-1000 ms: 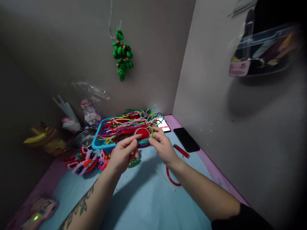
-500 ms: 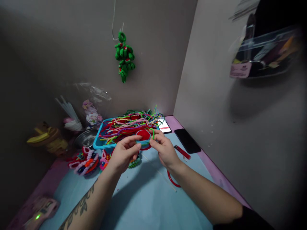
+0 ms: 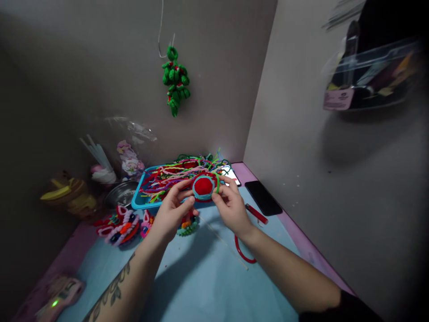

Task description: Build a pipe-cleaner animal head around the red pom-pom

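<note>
From where I watch, the round red piece [image 3: 203,186], banded in light blue around its face, is held up over the table, in front of the blue tray [image 3: 146,205] at the far edge. I see the right hand [image 3: 231,206] pinching the piece's right rim between thumb and fingers, just where a bright green strand [image 3: 218,182] curves. The left hand [image 3: 176,210] is half curled at the left rim, its thumb apart from the index finger; I cannot tell whether it grips there. Colourful fuzzy strands [image 3: 174,179] fill the tray and spill over towards the far right corner, beside a lit phone [image 3: 232,174]. Along the right edge I have a black phone [image 3: 263,198], with a red lighter [image 3: 256,213] just beside it. A red curved tube [image 3: 243,256] lies partly hidden by the right forearm, near a thin pale stick [image 3: 231,250]. Towards the left edge sits a fuzzy animal-like head [image 3: 117,235].
</note>
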Tool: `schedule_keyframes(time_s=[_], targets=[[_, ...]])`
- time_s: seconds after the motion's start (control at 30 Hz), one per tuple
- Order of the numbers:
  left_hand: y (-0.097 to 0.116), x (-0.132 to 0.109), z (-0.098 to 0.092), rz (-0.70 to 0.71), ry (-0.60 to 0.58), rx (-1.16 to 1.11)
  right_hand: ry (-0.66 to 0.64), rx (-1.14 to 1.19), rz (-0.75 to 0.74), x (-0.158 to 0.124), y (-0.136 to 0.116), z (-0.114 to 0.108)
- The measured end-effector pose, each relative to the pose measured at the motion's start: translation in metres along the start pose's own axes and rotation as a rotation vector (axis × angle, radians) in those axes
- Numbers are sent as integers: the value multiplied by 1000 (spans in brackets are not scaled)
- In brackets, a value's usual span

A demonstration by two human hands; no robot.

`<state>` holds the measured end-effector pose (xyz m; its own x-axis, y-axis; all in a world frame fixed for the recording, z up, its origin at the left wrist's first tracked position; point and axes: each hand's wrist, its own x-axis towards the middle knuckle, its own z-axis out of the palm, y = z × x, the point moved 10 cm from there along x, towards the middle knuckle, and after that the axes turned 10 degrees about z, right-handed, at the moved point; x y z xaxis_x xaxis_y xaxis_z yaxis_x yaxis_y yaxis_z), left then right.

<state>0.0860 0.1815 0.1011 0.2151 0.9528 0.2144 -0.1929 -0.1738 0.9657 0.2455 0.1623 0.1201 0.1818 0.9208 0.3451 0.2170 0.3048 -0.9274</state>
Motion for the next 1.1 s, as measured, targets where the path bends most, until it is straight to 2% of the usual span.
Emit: schedule_keyframes(time_s=[0.1, 0.17, 0.3, 0.4, 0.53, 0.73, 0.9, 1.1], targets=[[12, 4, -20, 161, 148, 165, 4, -54, -74, 0, -6, -2], [18, 3, -22, 228, 181, 210, 4, -91, -166, -3, -13, 0], [20, 1, -8, 213, 80, 108, -20, -127, -345, -10, -27, 6], [13, -1, 1, 122, 4, 6, -50, -129, -372, -12, -29, 10], [5, -3, 12, 57, -68, -86, -80, -86, -303, -10, -26, 11], [7, -2, 10, 74, -28, -26, -125, 6, -54, 0, -4, 13], [5, -2, 12, 34, -74, 10, -114, 47, 8, 1, 0, 12], [14, 1, 6, 71, -95, 35, -198, 85, 123, 2, 7, 27]])
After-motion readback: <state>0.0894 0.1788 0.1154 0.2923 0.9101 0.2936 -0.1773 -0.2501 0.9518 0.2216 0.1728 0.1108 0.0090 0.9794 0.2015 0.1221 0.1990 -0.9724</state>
